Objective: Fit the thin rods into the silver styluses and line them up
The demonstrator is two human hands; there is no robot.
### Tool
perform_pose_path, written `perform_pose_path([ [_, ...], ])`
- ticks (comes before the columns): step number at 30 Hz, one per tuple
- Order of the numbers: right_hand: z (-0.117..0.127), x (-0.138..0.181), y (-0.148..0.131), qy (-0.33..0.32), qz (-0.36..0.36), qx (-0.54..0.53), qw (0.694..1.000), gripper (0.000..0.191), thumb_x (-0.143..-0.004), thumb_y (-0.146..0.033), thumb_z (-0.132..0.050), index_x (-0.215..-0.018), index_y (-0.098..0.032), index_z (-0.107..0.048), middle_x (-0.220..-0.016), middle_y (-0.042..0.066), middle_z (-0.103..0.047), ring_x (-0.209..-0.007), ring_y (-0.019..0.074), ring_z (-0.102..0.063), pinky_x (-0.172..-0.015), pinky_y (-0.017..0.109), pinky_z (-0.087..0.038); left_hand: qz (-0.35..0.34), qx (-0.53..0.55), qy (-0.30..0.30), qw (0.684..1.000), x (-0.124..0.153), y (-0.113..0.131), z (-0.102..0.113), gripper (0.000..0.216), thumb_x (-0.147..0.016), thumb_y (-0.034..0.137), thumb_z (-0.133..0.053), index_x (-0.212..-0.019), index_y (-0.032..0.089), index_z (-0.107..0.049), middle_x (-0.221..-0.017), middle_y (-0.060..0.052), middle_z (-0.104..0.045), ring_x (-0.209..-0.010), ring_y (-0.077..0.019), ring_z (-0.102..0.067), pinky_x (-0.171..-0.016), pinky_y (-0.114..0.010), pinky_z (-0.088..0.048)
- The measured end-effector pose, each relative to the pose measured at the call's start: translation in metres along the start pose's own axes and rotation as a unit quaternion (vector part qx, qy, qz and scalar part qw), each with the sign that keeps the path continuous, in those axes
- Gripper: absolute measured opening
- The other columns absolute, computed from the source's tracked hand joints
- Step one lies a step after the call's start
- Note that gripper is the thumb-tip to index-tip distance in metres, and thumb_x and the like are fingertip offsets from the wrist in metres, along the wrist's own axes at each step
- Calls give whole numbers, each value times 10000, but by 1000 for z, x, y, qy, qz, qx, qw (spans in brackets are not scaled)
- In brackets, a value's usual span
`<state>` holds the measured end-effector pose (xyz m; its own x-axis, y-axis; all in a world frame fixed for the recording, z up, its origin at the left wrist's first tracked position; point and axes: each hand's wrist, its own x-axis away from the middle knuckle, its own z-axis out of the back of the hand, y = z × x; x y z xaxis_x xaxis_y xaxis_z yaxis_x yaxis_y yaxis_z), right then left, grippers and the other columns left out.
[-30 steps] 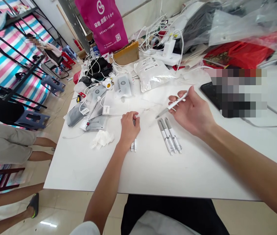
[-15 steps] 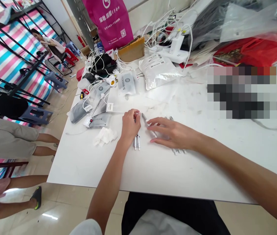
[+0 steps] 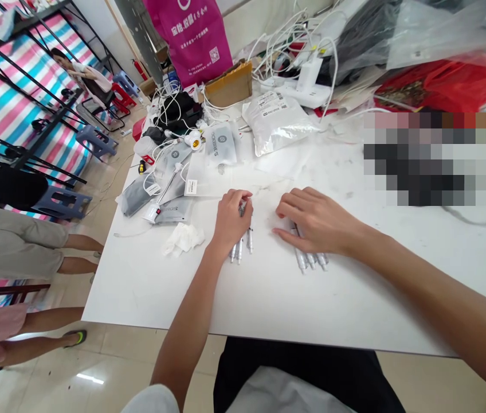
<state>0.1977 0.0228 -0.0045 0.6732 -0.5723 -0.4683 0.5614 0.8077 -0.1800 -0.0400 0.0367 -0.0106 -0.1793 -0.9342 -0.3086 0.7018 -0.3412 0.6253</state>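
My left hand [image 3: 231,221] is closed round a small bunch of white-and-silver pens [image 3: 240,248] on the white table [image 3: 269,298]; their lower ends stick out below the fist. My right hand [image 3: 318,221] lies palm down, fingers curled, on a second group of three pens [image 3: 310,261] a little to the right. Only the ends of those pens show under the hand.
A crumpled white tissue [image 3: 184,237] lies left of my left hand. Grey and white pouches [image 3: 221,146], cables, a charger block [image 3: 307,77], a cardboard box [image 3: 228,86] and a magenta bag [image 3: 191,34] crowd the table's far side. People's legs [image 3: 32,246] stand at the left, by blue stools.
My right hand carried a single pen down from the air to the left bunch, then moved right onto the group of three. The left bunch now has one more pen.
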Motion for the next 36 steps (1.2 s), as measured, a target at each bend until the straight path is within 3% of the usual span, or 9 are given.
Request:
perform_pose_path([
  [3, 3, 2, 10, -33, -44, 56, 997, 311, -951, -499, -631, -851, -204, -627, -884, 115, -635, -839, 280, -567, -774, 414, -416, -15, 5, -9, 1000, 1, 0, -1, 147, -1012, 230, -565, -1108, 245, -676, -1129, -80, -689, -1012, -236, -635, -991, -401, -481],
  [7, 2, 4, 12, -60, -71, 62, 994, 311, -950, -476, -633, -818, -195, -617, -901, 104, -621, -823, 253, -561, -799, 393, -409, -42, 2, -30, 999, 2, -1, -2, 175, -1000, 264, -626, -1170, 247, -663, -1182, -78, -670, -1085, -238, -623, -1052, -419, -474],
  [12, 1, 2, 5, -44, -70, 47, 995, 285, -950, -439, -645, -826, -183, -627, -1024, 129, -631, -858, 248, -571, -838, 392, -430, -25, -22, -22, 999, 3, 0, -5, 159, -994, 235, -625, -1150, 243, -657, -1037, -63, -638, -1018, -234, -615, -1016, -420, -471],
  [18, -1, 0, 2, -48, -92, 37, 994, 307, -981, -396, -596, -750, -194, -579, -1011, 140, -635, -873, 263, -577, -831, 419, -446, 4, -43, -28, 999, 5, 3, -10, 102, -1007, 222, -584, -1102, 237, -618, -975, -55, -624, -974, -242, -597, -979, -419, -467],
  [24, 3, -3, -4, 56, -131, -108, 984, 190, -1054, -331, -466, -910, -226, -532, -923, 92, -679, -780, 231, -593, -789, 409, -465, 37, -65, -25, 997, 8, 7, -12, 105, -1010, 189, -544, -1098, 238, -574, -1037, -79, -641, -1003, -264, -585, -987, -448, -452],
  [30, 11, 1, -16, 157, -239, -259, 923, 199, -1110, -432, -422, -1006, -264, -436, -859, 23, -722, -506, 146, -475, -543, 338, -389, 60, -55, -23, 996, 9, 9, -9, 95, -1013, 240, -566, -1107, 239, -557, -1009, -69, -616, -1009, -261, -582, -949, -427, -463],
  [33, 7, 2, -16, 178, -241, -291, 909, 186, -1125, -453, -387, -1081, -274, -415, -765, -21, -666, -509, 149, -488, -538, 325, -393, 68, -59, -20, 996, 9, 9, -9, 97, -1015, 259, -572, -1111, 239, -568, -1037, -75, -633, -1015, -262, -585, -921, -420, -466],
  [36, 4, 1, -14, 160, -236, -278, 917, 202, -1132, -455, -350, -1139, -279, -449, -708, -32, -584, -549, 165, -525, -557, 317, -412, 67, -67, 7, 995, 8, 12, -7, 83, -1010, 286, -608, -1081, 244, -607, -1049, -74, -671, -1033, -271, -593, -979, -462, -439],
])
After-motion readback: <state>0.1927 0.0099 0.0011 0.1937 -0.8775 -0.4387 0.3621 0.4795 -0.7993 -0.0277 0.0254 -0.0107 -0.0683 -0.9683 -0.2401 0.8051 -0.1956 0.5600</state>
